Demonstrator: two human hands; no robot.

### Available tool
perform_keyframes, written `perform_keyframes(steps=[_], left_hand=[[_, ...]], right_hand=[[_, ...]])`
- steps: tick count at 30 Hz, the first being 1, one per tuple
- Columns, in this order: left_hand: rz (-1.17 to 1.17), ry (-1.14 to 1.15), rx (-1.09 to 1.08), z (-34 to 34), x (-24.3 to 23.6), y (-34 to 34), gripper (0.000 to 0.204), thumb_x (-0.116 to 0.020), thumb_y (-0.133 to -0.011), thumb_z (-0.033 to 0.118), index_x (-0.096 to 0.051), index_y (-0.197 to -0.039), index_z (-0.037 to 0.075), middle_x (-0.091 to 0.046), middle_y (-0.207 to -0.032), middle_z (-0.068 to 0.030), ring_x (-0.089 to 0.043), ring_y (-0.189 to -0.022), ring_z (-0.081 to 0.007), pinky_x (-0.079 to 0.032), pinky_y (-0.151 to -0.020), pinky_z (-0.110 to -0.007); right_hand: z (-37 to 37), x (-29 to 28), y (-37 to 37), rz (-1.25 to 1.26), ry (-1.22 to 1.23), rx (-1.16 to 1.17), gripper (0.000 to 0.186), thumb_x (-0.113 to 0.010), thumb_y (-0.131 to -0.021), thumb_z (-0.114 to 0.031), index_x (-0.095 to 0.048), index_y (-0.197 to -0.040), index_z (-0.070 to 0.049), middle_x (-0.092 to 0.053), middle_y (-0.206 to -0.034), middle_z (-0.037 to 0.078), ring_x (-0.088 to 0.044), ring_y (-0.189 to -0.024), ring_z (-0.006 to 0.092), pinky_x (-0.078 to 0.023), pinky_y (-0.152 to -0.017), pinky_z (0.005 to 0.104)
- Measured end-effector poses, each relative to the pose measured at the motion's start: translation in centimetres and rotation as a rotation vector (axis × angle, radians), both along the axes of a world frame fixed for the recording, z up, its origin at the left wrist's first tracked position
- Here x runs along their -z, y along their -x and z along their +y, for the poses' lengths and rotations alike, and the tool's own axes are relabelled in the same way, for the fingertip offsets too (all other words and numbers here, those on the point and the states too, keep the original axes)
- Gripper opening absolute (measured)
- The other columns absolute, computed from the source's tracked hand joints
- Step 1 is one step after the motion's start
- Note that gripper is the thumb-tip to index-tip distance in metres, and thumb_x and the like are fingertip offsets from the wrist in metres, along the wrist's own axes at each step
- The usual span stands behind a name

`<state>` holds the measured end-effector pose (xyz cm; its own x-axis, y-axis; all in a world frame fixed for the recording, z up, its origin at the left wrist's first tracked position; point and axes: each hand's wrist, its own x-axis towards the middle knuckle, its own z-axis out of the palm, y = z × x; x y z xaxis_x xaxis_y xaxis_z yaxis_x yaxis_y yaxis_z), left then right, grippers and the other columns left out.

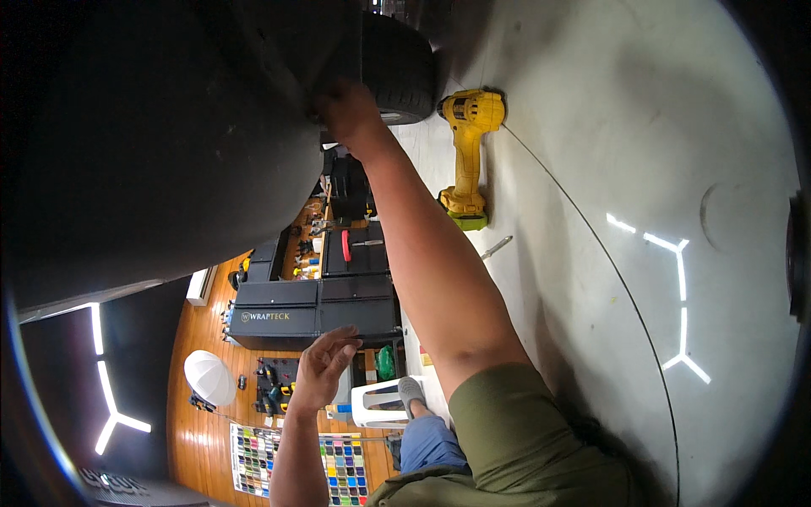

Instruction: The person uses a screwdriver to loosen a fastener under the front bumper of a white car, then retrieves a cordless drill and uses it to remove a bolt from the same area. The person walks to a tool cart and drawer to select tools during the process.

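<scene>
A large black curved vehicle panel (160, 177) fills the upper left, with a tire (397, 72) beside its edge. My right hand (348, 117) reaches up to the panel's edge near the tire; its fingers are lost in the dark, so their hold cannot be made out. Lower down, my left hand (319, 367) is raised in the air, fingers loosely bent and apart from the thumb, holding nothing. A yellow cordless drill (467, 156) with a green-edged battery lies on the floor to the right of my right forearm. Close to it is a slim metallic tool (498, 247).
A thin dark line (604, 241) runs along the pale floor (583, 110). Beyond my arms stand black cabinets (308, 306), a white stool (380, 406) and a wood-panelled wall (198, 439) with color swatches (342, 465). A grey shoe (411, 393) shows beside the stool.
</scene>
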<state>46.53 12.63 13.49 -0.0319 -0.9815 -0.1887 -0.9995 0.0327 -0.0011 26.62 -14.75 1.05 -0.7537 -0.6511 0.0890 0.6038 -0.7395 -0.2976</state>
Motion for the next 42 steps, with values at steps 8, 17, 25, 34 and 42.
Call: perform_keyframes(steps=[8, 17, 25, 34, 42], left_hand=[[0.009, 0.029, -0.01, -0.9, -0.5, -0.2, 0.043, -0.06, -0.091, 0.027, -0.053, -0.122, -0.003, -0.059, -0.118, -0.0159, -0.058, -0.109, -0.0229, -0.045, -0.094, -0.035], [-0.001, -0.017, -0.01, -1.3, 0.5, 0.0, 0.044, -0.061, -0.09, 0.029, -0.054, -0.122, 0.0, -0.06, -0.117, -0.0138, -0.058, -0.107, -0.0198, -0.048, -0.087, -0.03], [0.044, 0.014, -0.03, -1.9, 0.3, -0.8, 0.043, -0.061, -0.09, 0.03, -0.055, -0.12, 0.0, -0.061, -0.116, -0.0137, -0.058, -0.107, -0.0202, -0.048, -0.089, -0.031], [-0.025, 0.008, -0.046, -1.9, 0.6, -0.3, 0.043, -0.06, -0.091, 0.029, -0.054, -0.121, -0.002, -0.06, -0.116, -0.0165, -0.058, -0.108, -0.022, -0.048, -0.09, -0.034], [0.006, -0.011, -0.044, -1.7, 1.1, -1.3, 0.04, -0.06, -0.091, 0.025, -0.054, -0.121, -0.001, -0.06, -0.116, -0.0141, -0.058, -0.109, -0.021, -0.045, -0.094, -0.035]], right_hand=[[-1.0, -0.7, -0.6, -0.266, 0.234, -0.192, 0.026, -0.058, -0.081, -0.018, -0.065, -0.094, 0.002, -0.065, -0.082, 0.012, -0.061, -0.073, 0.0197, -0.047, -0.068, 0.0328], [-2.0, 0.0, -0.4, -0.043, 0.132, -0.162, 0.028, -0.058, -0.08, -0.021, -0.063, -0.096, 0.001, -0.064, -0.082, 0.012, -0.059, -0.072, 0.0203, -0.047, -0.069, 0.0322], [-1.4, -0.1, 0.0, -0.121, 0.22, -0.337, 0.024, -0.061, -0.082, -0.023, -0.061, -0.094, -0.002, -0.061, -0.076, 0.009, -0.055, -0.064, 0.0148, -0.043, -0.059, 0.0272], [-2.8, -0.7, -1.5, -0.055, 0.096, -0.023, 0.02, -0.061, -0.083, -0.018, -0.06, -0.093, -0.001, -0.063, -0.078, 0.01, -0.059, -0.071, 0.0173, -0.046, -0.066, 0.0304], [-0.3, 1.8, -0.6, -0.104, -0.092, 0.155, 0.02, -0.058, -0.084, -0.015, -0.058, -0.1, -0.002, -0.064, -0.089, 0.012, -0.061, -0.082, 0.0204, -0.047, -0.075, 0.0327]])
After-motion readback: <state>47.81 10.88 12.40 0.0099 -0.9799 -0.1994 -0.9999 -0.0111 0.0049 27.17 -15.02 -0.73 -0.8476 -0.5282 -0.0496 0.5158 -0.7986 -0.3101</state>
